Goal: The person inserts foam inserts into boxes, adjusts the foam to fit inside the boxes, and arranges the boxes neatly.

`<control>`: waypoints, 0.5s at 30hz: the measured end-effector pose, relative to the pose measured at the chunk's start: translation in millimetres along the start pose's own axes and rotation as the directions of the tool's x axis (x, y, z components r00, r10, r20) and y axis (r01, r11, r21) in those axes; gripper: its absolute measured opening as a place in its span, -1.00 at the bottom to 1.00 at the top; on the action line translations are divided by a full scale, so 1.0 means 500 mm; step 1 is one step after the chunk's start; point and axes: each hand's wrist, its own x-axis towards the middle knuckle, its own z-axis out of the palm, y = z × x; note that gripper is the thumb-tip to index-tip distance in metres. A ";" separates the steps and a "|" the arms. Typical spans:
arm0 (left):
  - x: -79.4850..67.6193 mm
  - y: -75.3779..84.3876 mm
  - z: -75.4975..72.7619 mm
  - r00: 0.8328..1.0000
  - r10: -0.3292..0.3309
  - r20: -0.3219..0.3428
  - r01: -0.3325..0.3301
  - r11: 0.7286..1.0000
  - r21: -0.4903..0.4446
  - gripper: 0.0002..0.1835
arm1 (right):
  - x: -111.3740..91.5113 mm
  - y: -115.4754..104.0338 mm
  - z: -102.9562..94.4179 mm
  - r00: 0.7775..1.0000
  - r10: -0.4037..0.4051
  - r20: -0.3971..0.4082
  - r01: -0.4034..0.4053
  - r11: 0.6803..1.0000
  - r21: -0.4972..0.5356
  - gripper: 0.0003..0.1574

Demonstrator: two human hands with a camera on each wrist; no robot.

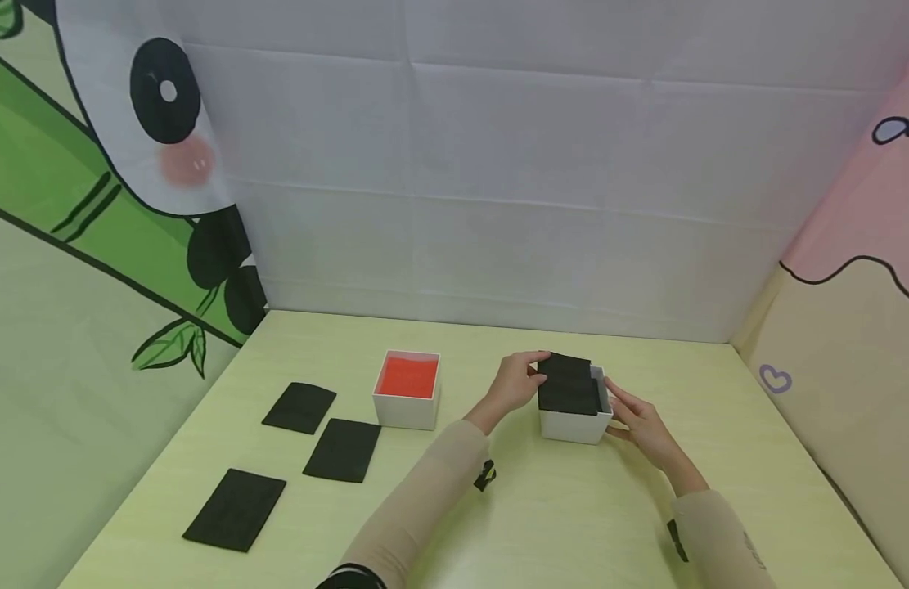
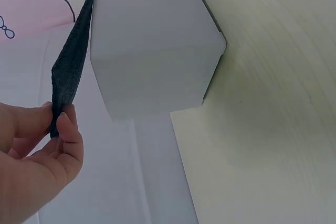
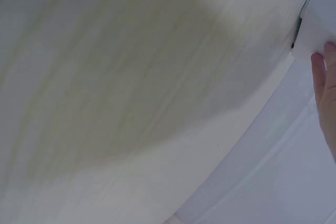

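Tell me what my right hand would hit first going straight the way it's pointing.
Probably the white box beneath the black sheet; your right hand seems to be touching its side.

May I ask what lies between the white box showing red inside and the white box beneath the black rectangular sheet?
The head view shows the left hand, the end of its beige sleeve, and bare, pale yellow tabletop.

No word or number is showing clearly enough for reading. A dark marking is running along the person's right sleeve (image 1: 726, 536), but it is appearing too small and blurred to read. On the cream side cloth (image 1: 844, 360), a purple heart outline (image 1: 775, 379) is standing as a drawn sign.
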 end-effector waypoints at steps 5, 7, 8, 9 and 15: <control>0.016 0.002 0.013 1.000 0.001 0.001 -0.001 1.000 0.023 -0.57 | -0.001 0.000 0.002 1.000 -0.008 0.005 0.008 1.000 0.000 -0.34; 0.020 0.002 0.017 1.000 0.000 -0.003 0.000 1.000 0.031 -0.58 | -0.001 0.000 0.002 1.000 -0.002 0.008 0.002 1.000 0.006 -0.34; 0.022 0.001 0.019 1.000 -0.001 -0.003 0.001 0.999 0.034 -0.58 | -0.001 0.000 0.003 1.000 0.001 0.008 -0.001 1.000 0.011 -0.35; 0.024 0.001 0.021 1.000 0.001 -0.003 -0.001 0.999 0.037 -0.58 | -0.002 -0.001 0.003 1.000 -0.001 0.004 0.001 1.000 0.009 -0.34; 0.033 -0.002 0.029 1.000 0.006 0.015 -0.007 0.998 0.061 -0.59 | -0.002 -0.002 0.005 1.000 -0.008 -0.005 0.008 1.000 0.027 -0.32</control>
